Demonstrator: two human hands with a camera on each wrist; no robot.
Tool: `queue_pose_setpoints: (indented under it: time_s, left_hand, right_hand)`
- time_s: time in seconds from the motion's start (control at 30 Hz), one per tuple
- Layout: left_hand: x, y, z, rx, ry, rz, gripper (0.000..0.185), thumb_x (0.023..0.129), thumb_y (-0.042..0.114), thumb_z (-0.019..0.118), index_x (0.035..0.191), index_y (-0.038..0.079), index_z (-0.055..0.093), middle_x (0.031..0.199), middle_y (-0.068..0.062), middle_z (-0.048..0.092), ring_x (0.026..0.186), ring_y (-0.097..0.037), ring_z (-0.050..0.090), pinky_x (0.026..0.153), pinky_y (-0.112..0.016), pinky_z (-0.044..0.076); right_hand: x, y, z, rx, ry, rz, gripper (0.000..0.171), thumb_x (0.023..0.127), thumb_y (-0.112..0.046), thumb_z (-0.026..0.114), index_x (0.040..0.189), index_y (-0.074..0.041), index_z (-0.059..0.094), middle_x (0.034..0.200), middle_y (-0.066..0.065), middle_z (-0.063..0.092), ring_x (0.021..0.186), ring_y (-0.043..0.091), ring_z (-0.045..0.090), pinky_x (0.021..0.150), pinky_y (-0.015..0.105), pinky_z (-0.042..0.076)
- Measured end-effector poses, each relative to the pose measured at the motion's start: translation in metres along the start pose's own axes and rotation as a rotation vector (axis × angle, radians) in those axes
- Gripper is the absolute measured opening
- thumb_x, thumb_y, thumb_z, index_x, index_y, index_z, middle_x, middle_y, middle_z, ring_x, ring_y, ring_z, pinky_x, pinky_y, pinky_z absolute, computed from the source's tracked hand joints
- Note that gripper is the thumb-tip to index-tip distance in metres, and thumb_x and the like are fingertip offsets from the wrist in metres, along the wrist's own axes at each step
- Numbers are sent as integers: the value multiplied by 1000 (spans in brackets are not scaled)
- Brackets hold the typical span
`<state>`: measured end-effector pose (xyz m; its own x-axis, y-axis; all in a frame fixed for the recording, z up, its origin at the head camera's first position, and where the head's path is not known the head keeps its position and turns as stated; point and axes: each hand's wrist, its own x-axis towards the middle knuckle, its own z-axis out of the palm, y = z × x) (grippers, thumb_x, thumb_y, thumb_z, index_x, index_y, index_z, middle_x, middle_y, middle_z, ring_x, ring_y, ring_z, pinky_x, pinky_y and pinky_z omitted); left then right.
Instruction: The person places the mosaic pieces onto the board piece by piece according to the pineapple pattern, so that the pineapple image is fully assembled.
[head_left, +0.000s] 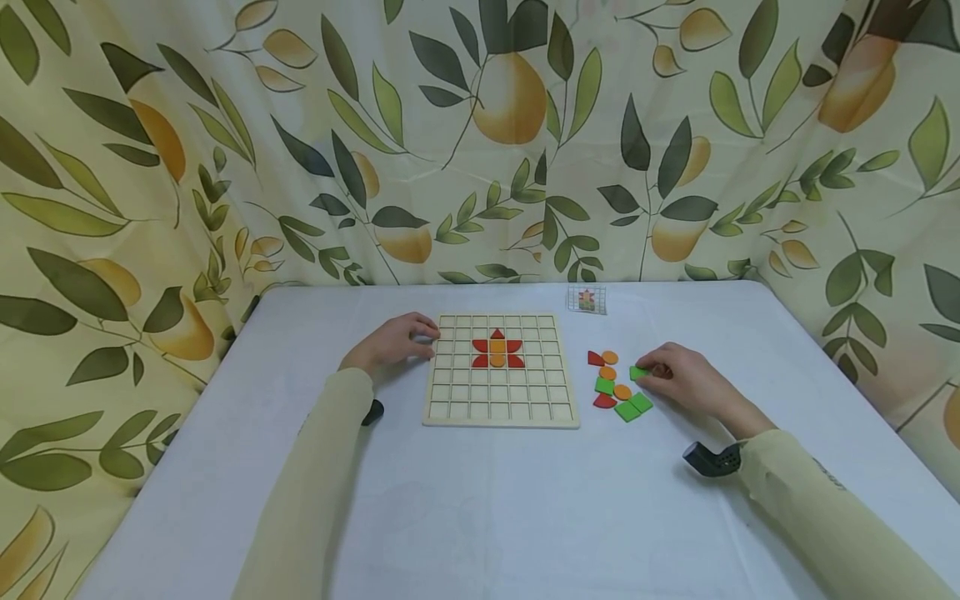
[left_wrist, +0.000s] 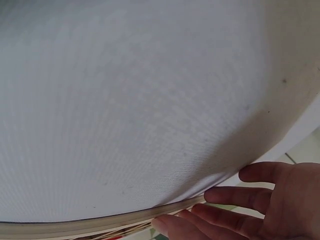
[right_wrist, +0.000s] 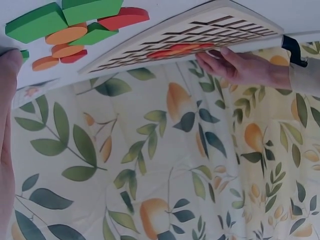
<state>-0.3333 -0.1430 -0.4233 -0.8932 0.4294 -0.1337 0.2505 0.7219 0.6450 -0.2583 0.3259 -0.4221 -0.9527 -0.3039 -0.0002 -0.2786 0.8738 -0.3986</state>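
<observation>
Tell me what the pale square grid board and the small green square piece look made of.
Pale square grid board: seemingly light unfinished wood, matte, with thin cut lattice walls. Small green square piece, pinched by the right hand: probably painted wood, though plastic is possible; flat, evenly coloured, low sheen.

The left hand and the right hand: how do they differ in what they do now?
The left hand rests with straight fingers on the wooden grid board; the right hand pinches a green piece beside the loose pieces. Both lie on the white table.
</observation>
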Motion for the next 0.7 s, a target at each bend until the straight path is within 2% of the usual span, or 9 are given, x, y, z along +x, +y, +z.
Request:
queue_pose_setpoints:
  time_s: [0.37,0.57,0.7]
  left_hand:
    - [-1,2,-1,-13,-3,-2,34,82,20,68,115,12,64,130,3,49,130,-20,35,112,-40,24]
    - [-2,4,-2,-22,-3,-19,34,82,19,68,114,11,64,130,2,49,130,-20,34,111,-40,24]
    - [-1,4,-2,-13,-5,-18,34,82,19,68,115,11,64,130,3,48,130,-20,34,111,-40,25]
  right_hand:
    - [7,-9,-2,23,42,37,32,87,-21,63,113,-3,61,100,11,61,85,22,50,74,34,45]
    - [17,-32,4,95,56,67,32,87,-27,63,112,-6,62,100,9,62,85,22,52,73,31,46]
    - [27,-55,15,126,48,14,32,85,-27,65,110,-7,63,94,6,63,82,19,53,69,28,47]
